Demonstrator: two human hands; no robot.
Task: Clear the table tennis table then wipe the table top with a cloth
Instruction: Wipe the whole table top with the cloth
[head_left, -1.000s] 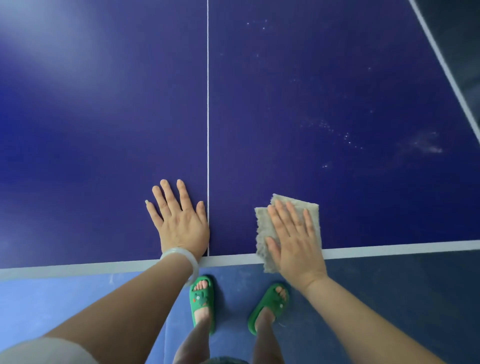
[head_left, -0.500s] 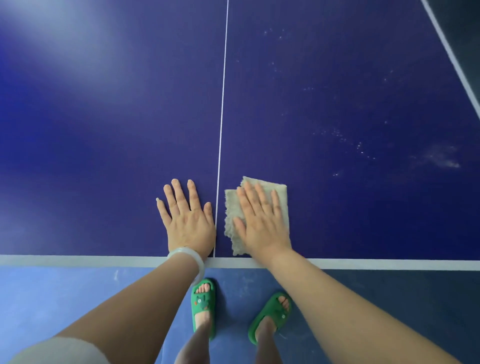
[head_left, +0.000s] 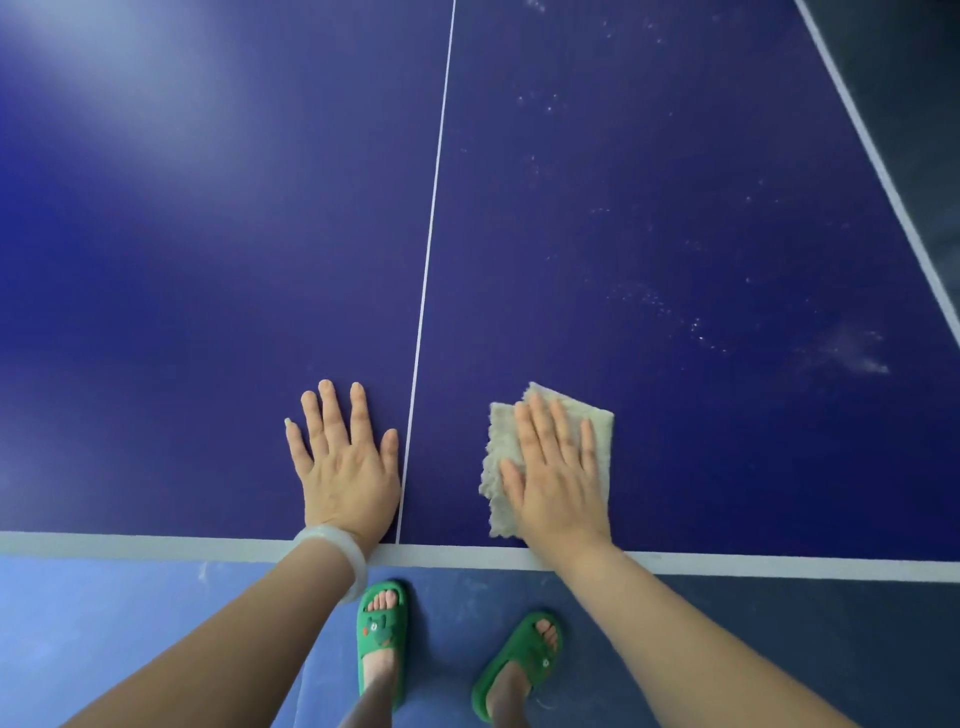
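The dark blue table tennis table (head_left: 675, 182) fills most of the view, with a white centre line running away from me and a white near edge. A folded beige cloth (head_left: 595, 418) lies flat near that edge, right of the centre line. My right hand (head_left: 553, 478) presses flat on the cloth, fingers together. My left hand (head_left: 345, 462) rests flat on the bare table just left of the centre line, fingers spread, with a pale bangle at the wrist. White dust specks and a smudge (head_left: 862, 358) mark the table's right side.
The table's near edge (head_left: 779, 566) and right edge (head_left: 883, 171) border blue and dark floor. My feet in green slippers (head_left: 382, 623) stand just below the near edge.
My right hand has slid the cloth to the right, away from the centre line, after a leftward stroke before that. My left hand stays planted.
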